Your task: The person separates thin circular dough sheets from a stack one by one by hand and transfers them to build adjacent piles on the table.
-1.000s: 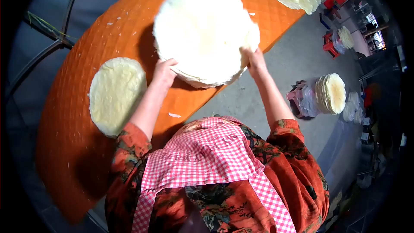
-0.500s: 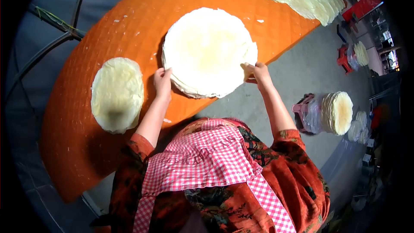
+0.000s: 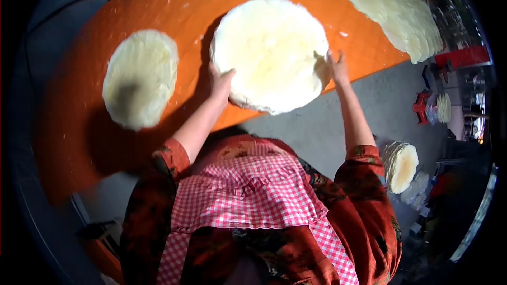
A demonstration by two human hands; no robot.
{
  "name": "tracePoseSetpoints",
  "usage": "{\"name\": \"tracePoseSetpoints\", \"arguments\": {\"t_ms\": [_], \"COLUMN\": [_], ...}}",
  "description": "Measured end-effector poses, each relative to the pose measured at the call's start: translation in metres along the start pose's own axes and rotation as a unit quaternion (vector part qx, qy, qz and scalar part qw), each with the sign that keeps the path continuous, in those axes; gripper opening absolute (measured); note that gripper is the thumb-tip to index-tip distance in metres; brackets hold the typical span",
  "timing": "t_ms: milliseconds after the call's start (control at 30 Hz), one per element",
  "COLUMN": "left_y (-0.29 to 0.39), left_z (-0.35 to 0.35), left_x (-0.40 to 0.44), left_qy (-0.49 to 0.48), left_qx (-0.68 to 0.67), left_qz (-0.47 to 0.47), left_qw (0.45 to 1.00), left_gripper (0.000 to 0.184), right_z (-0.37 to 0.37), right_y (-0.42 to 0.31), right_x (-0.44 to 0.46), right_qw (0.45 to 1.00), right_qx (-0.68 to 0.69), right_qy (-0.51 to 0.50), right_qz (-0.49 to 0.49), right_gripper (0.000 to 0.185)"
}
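A thick stack of round, pale flatbreads (image 3: pixel 272 53) lies on the orange-covered table (image 3: pixel 195 2) near its front edge. My left hand (image 3: pixel 221 82) is at the stack's lower left side, thumb over the rim, its other fingers partly hidden. At the right side, my right hand (image 3: pixel 339 68) has its fingers apart beside the rim, with nothing held between them. A flatter oval-looking flatbread pile (image 3: pixel 141 79) lies on the table to the left, with a shadow across it.
Overlapping flatbread sheets (image 3: pixel 393 10) cover the table's far right end. Beyond the edge, a flatbread stack (image 3: pixel 401 167) stands low at the right, and a red stool (image 3: pixel 421 107) beside another stack (image 3: pixel 442 108) is farther off.
The view has turned and shifted. The stack, tilted up between both hands at first, now lies flat on the table. My right hand's fingers have opened off its rim.
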State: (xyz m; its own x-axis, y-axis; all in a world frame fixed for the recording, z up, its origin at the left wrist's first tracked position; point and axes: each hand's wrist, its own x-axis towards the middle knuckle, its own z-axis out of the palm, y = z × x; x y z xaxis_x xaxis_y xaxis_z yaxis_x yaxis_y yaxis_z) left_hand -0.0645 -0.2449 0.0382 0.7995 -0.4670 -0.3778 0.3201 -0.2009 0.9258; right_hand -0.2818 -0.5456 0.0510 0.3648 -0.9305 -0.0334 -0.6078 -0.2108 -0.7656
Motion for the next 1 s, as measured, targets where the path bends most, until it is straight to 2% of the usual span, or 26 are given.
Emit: {"name": "tracePoseSetpoints", "arguments": {"t_ms": [33,67,100,167,200,233,267,333,367,433,500,533,567,633,667,767,833,900,967,1000], "left_y": [-0.005,-0.003,0.01,0.025,0.021,0.017,0.025,-0.001,-0.025,-0.053,-0.068,-0.079,-0.09,-0.105,-0.107,-0.117,-0.123,-0.12,-0.121,-0.121], "left_z": [-0.002,-0.006,-0.017,-0.042,-0.064,-0.088,-0.11,-0.151,-0.168,-0.19,-0.206,-0.218,-0.233,-0.268,-0.288,-0.344,-0.384,-0.42,-0.45,-0.458], "left_x": [0.002,0.002,0.002,0.0,0.004,0.008,-0.006,-0.022,-0.029,-0.052,-0.073,-0.078,-0.083,-0.09,-0.096,-0.107,-0.11,-0.111,-0.11,-0.109], "left_qy": [-0.001,-0.022,-0.064,-0.041,-0.031,-0.023,-0.008,0.075,0.113,0.055,0.038,0.027,0.016,0.025,0.027,0.045,0.057,0.084,0.094,0.094], "left_qx": [-0.011,0.001,-0.011,-0.085,-0.081,-0.077,-0.101,-0.082,-0.055,-0.064,-0.032,-0.039,-0.048,-0.061,-0.066,-0.077,-0.055,-0.021,-0.026,-0.021], "left_qz": [0.01,0.026,-0.002,0.026,0.066,0.106,0.095,0.09,0.082,0.088,0.039,0.059,0.078,0.067,0.041,0.068,0.114,0.153,0.161,0.16], "left_qw": [1.0,0.999,0.998,0.995,0.994,0.991,0.99,0.99,0.989,0.993,0.998,0.997,0.996,0.996,0.997,0.994,0.99,0.984,0.982,0.982], "left_gripper": [0.076,0.074,0.069,0.055,0.044,0.034,0.024,0.016,0.012,0.006,0.005,0.006,0.006,0.007,0.008,0.009,0.011,0.012,0.013,0.013], "right_z": [-0.011,-0.018,-0.022,-0.013,-0.004,0.004,0.02,0.07,0.101,0.17,0.217,0.244,0.257,0.266,0.269,0.266,0.266,0.266,0.262,0.26], "right_y": [-0.028,-0.055,-0.101,-0.153,-0.163,-0.169,-0.17,-0.155,-0.149,-0.135,-0.144,-0.13,-0.13,-0.131,-0.133,-0.148,-0.158,-0.167,-0.178,-0.183], "right_x": [-0.011,-0.02,-0.045,-0.082,-0.101,-0.129,-0.158,-0.212,-0.234,-0.269,-0.294,-0.301,-0.301,-0.298,-0.296,-0.296,-0.296,-0.299,-0.304,-0.308], "right_qw": [0.987,0.948,0.938,0.909,0.907,0.927,0.917,0.863,0.839,0.835,0.873,0.871,0.868,0.849,0.839,0.83,0.879,0.927,0.946,0.951], "right_qx": [-0.085,-0.162,-0.155,-0.086,-0.009,0.036,0.08,0.164,0.125,0.098,-0.044,-0.053,-0.136,-0.187,-0.195,-0.196,-0.129,-0.031,0.022,0.004], "right_qy": [0.05,0.095,0.1,0.079,0.03,-0.063,-0.14,-0.367,-0.385,-0.385,-0.334,-0.27,-0.298,-0.303,-0.314,-0.34,-0.362,-0.341,-0.306,-0.302], "right_qz": [-0.128,-0.256,-0.294,-0.401,-0.419,-0.367,-0.366,-0.306,-0.363,-0.382,-0.353,-0.406,-0.373,-0.39,-0.398,-0.397,-0.282,-0.155,-0.105,-0.07], "right_gripper": [0.063,0.062,0.06,0.048,0.04,0.029,0.02,0.011,0.012,0.017,0.022,0.022,0.02,0.017,0.016,0.014,0.015,0.016,0.013,0.012]}}
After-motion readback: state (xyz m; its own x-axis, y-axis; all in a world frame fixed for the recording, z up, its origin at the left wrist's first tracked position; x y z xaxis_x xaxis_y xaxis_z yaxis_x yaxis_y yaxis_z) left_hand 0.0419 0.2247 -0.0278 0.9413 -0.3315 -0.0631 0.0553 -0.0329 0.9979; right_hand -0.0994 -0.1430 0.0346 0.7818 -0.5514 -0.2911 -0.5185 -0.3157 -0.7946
